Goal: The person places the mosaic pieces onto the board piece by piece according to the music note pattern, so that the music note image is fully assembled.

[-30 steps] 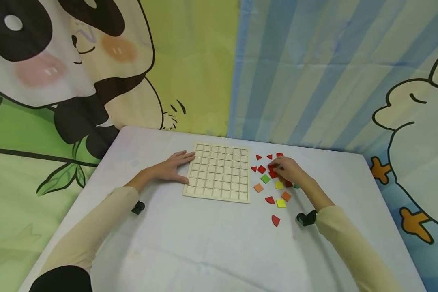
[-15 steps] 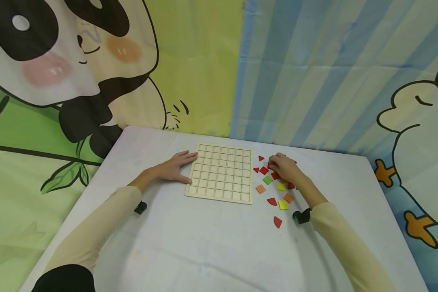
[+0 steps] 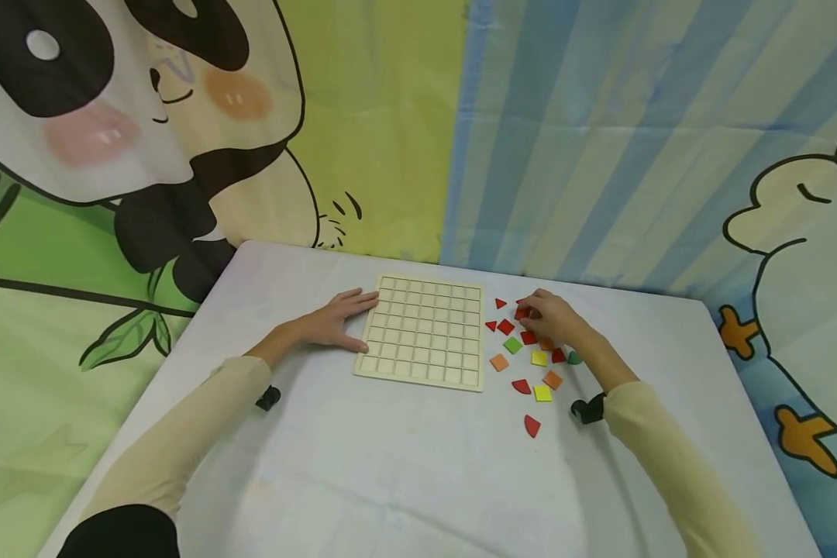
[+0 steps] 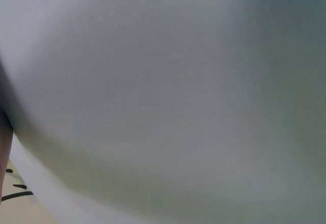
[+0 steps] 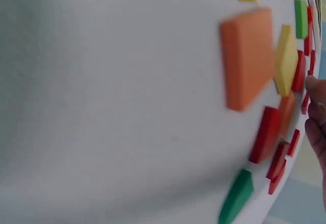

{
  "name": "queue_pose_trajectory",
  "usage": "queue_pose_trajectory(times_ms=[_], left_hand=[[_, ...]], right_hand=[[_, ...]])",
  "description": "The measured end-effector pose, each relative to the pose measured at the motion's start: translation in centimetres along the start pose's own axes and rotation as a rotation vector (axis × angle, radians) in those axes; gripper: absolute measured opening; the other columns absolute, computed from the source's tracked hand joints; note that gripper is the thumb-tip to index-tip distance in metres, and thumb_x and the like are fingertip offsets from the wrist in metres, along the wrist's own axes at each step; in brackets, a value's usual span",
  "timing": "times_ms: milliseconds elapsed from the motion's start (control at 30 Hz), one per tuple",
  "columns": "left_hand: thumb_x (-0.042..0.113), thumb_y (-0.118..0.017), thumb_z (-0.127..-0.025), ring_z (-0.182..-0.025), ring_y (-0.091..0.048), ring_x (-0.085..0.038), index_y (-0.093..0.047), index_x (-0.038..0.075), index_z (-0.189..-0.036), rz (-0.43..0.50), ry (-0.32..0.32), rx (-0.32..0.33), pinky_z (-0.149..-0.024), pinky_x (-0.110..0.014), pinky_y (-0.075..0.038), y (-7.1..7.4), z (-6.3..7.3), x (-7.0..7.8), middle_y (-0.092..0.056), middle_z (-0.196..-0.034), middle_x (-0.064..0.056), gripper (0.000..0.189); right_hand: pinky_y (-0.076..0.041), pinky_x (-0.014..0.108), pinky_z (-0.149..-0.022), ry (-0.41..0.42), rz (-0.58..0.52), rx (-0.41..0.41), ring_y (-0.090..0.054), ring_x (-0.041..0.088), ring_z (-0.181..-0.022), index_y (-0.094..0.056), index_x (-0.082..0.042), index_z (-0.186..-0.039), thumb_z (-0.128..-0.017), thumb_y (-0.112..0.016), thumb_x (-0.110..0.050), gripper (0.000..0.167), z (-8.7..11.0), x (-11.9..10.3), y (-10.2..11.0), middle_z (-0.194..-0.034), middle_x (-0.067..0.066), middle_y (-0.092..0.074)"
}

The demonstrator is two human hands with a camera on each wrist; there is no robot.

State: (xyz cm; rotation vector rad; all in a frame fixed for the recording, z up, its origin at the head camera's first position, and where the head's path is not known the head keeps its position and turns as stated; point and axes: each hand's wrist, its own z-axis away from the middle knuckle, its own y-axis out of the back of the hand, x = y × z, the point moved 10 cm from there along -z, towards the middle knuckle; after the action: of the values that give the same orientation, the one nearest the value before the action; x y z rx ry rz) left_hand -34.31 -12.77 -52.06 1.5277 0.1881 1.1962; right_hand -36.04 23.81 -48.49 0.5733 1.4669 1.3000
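Note:
A pale wooden grid board (image 3: 425,333) lies flat on the table in the head view. My left hand (image 3: 328,322) rests at its left edge, fingers and thumb spread and touching the rim. In the left wrist view only a sliver of that hand (image 4: 5,142) shows. To the right of the board, my right hand (image 3: 554,318) pinches a small red tile (image 3: 521,313) between thumb and fingers, low over the scattered pieces. In the right wrist view the right hand (image 5: 318,117) is at the right border, partly cut off.
Around the right hand lie red quarter-circles (image 3: 532,425), red triangles (image 3: 500,303), a light green square (image 3: 512,346), orange squares (image 3: 552,380), yellow squares (image 3: 542,394) and a darker green piece (image 3: 575,357). A printed curtain (image 3: 384,155) hangs behind the white table (image 3: 390,465).
The right hand has shifted slightly right and opened the view of the red tile between its fingers. The left hand stays at the board. The head view has moved a little.

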Motion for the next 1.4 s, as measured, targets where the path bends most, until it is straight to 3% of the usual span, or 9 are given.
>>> queue_pose_trajectory(times_ms=[100, 233, 433, 567, 967, 1167, 1400], left_hand=[[0.059, -0.076, -0.074, -0.153, -0.001, -0.031, -0.021, 0.022, -0.156, -0.001, 0.004, 0.005, -0.116, -0.065, -0.015, 0.1, 0.2, -0.1, -0.014, -0.165, 0.004, 0.105], [0.055, -0.078, -0.073, -0.152, -0.002, -0.032, -0.023, 0.021, -0.155, -0.007, 0.020, 0.023, -0.116, -0.065, -0.016, 0.5, 0.8, -0.4, -0.016, -0.165, 0.004, 0.105], [0.059, -0.076, -0.074, -0.152, -0.003, -0.033, -0.023, 0.020, -0.155, -0.019, -0.009, 0.030, -0.116, -0.064, -0.017, 0.5, 0.6, -0.1, -0.016, -0.165, 0.002, 0.104], [0.056, -0.077, -0.075, -0.152, -0.003, -0.032, -0.024, 0.019, -0.155, -0.009, -0.017, 0.026, -0.117, -0.064, -0.015, 0.2, 0.2, 0.3, -0.016, -0.164, 0.002, 0.103], [0.054, -0.077, -0.076, -0.152, -0.003, -0.032, -0.024, 0.020, -0.155, 0.004, -0.012, 0.027, -0.116, -0.064, -0.015, -0.1, -0.2, 0.8, -0.016, -0.164, 0.002, 0.102], [0.056, -0.076, -0.076, -0.153, -0.002, -0.031, -0.023, 0.021, -0.156, 0.007, -0.005, 0.021, -0.117, -0.063, -0.015, -0.3, -0.2, 0.4, -0.015, -0.164, 0.004, 0.102], [0.053, -0.077, -0.075, -0.153, -0.002, -0.030, -0.024, 0.020, -0.155, 0.008, 0.002, 0.028, -0.117, -0.063, -0.014, 0.0, -0.1, 0.3, -0.016, -0.164, 0.004, 0.102]], right_hand=[[-0.054, 0.037, -0.078, 0.008, -0.031, 0.056, -0.055, 0.025, -0.090, -0.066, -0.006, -0.117, -0.090, -0.069, -0.019, 0.031, -0.6, -0.8, 1.6, -0.107, 0.013, -0.059], [-0.054, 0.039, -0.077, 0.116, -0.035, 0.095, -0.058, 0.026, -0.089, -0.068, -0.005, -0.112, -0.089, -0.070, -0.017, 0.026, -2.7, -4.4, 3.1, -0.104, 0.014, -0.062], [-0.055, 0.038, -0.079, 0.291, 0.011, 0.039, -0.063, 0.026, -0.091, -0.068, -0.001, -0.110, -0.090, -0.069, -0.016, 0.025, -6.2, -10.7, 1.9, -0.105, 0.015, -0.064], [-0.054, 0.037, -0.080, 0.320, 0.014, 0.023, -0.063, 0.026, -0.091, -0.068, -0.001, -0.111, -0.091, -0.068, -0.018, 0.026, -8.4, -13.0, 0.5, -0.104, 0.015, -0.063], [-0.051, 0.037, -0.083, 0.225, 0.061, -0.039, -0.059, 0.029, -0.098, -0.069, -0.001, -0.112, -0.094, -0.064, -0.020, 0.027, -12.0, -14.2, -2.3, -0.108, 0.016, -0.066], [-0.052, 0.036, -0.084, 0.187, 0.092, -0.092, -0.059, 0.027, -0.102, -0.069, -0.003, -0.114, -0.096, -0.062, -0.020, 0.026, -12.5, -14.0, -3.6, -0.112, 0.014, -0.067], [-0.052, 0.036, -0.087, 0.172, 0.071, -0.099, -0.060, 0.027, -0.106, -0.068, -0.004, -0.118, -0.096, -0.061, -0.020, 0.028, -12.5, -14.3, -3.7, -0.118, 0.013, -0.065]])
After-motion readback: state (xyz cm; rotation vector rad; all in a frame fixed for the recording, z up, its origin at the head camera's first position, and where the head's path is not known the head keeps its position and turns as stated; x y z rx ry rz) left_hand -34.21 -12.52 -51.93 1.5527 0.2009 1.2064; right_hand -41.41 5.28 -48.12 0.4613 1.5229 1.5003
